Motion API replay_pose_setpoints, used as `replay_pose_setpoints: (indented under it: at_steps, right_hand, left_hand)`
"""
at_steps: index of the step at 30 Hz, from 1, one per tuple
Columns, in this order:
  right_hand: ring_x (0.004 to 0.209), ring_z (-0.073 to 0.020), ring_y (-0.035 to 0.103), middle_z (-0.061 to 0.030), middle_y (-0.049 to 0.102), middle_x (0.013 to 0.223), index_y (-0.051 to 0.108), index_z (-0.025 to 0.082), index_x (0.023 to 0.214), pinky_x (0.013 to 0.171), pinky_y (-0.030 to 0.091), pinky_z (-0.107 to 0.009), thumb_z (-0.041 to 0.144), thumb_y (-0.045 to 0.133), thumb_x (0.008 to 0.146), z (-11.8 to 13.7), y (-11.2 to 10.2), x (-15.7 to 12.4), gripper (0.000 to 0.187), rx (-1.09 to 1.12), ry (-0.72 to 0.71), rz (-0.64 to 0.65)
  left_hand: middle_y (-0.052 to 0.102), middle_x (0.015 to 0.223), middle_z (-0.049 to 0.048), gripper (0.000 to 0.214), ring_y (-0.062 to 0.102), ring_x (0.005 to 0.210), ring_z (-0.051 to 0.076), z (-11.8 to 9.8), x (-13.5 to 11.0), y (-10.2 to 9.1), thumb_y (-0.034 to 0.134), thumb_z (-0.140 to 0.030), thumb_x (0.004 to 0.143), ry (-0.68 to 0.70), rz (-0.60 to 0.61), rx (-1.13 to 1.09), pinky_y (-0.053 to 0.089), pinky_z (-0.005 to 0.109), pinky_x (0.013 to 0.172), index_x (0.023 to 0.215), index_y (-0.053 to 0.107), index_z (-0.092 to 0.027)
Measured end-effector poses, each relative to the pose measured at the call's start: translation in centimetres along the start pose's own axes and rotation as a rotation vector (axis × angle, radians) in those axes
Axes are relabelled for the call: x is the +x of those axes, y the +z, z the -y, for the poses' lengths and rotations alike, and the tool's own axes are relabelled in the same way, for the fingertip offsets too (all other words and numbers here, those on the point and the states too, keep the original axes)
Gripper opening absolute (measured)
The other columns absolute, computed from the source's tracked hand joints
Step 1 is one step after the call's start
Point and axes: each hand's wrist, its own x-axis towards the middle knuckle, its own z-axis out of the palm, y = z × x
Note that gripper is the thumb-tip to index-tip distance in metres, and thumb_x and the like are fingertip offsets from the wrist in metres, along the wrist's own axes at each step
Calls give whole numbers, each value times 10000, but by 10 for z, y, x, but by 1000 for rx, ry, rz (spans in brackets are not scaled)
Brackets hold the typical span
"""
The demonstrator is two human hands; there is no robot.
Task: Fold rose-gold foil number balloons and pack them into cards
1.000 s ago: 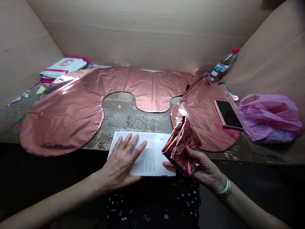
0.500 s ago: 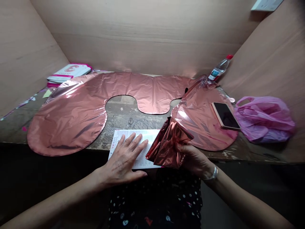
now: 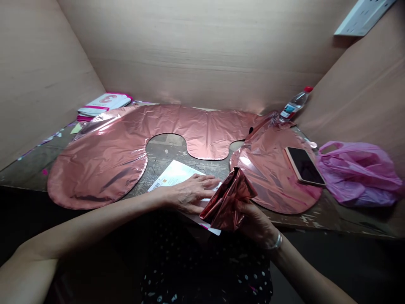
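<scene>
A large rose-gold foil balloon [image 3: 104, 156], flat and uninflated, spreads across the worn table [image 3: 164, 154]. My right hand [image 3: 256, 221] is closed on the balloon's crumpled, folded end [image 3: 229, 200] at the table's front edge. My left hand [image 3: 190, 194] lies flat with fingers stretched out on a white printed package card [image 3: 174, 175], right beside the crumpled foil. The card's lower corner pokes out under the foil.
A phone [image 3: 304, 165] rests on the balloon's right lobe. A pink plastic bag [image 3: 357, 173] lies at the right, a water bottle [image 3: 295, 104] at the back right, a stack of pink-and-white packets [image 3: 104, 104] at the back left. Plywood walls enclose three sides.
My left hand has slid right and turned across the card, which has rotated. My right hand has drawn the crumpled foil end lower and closer to my left hand.
</scene>
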Motion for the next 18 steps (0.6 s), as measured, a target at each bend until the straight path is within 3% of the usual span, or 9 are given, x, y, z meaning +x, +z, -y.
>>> replay_pose_setpoints:
  at_steps: [3, 6, 9, 14, 18]
  right_hand:
    - [983, -250, 708, -36, 759, 1031, 718, 244, 1040, 950, 532, -428, 361, 805, 676, -2, -1, 0, 393, 46, 2, 10]
    - [961, -239, 714, -37, 760, 1026, 734, 232, 1008, 936, 543, -400, 339, 788, 704, -4, -5, -2, 326, 79, 5, -17]
    - [973, -244, 712, -49, 750, 1073, 725, 230, 1072, 913, 560, -395, 326, 782, 721, -3, -8, -4, 369, 108, -22, -61]
    - [1031, -233, 695, -47, 743, 1103, 733, 202, 1025, 1006, 520, -397, 327, 800, 735, 3, 0, 3, 323, 242, 20, -70]
    - [944, -225, 717, -45, 768, 962, 727, 175, 967, 995, 533, -422, 335, 821, 728, 4, 8, 18, 303, 335, 7, -104]
  left_hand:
    - [633, 1270, 88, 356, 518, 1210, 312, 8, 4, -1, 771, -394, 698, 213, 151, 131, 319, 383, 1057, 1040, 729, -308]
    - [664, 1196, 90, 355, 553, 1159, 303, 19, 8, 1, 732, -345, 742, 311, 162, 239, 331, 378, 1042, 1094, 714, -303]
    - [620, 1295, 95, 400, 537, 1198, 309, 25, 11, 1, 694, -355, 782, 413, 133, 343, 327, 386, 1067, 1175, 681, -283]
    - [577, 1350, 104, 417, 480, 1266, 315, 22, 13, -1, 624, -455, 860, 426, 145, 468, 228, 447, 1144, 1225, 647, -254]
    - [628, 1240, 114, 340, 536, 1151, 281, 19, 14, -2, 547, -432, 916, 421, 157, 489, 309, 416, 1088, 1141, 666, -207]
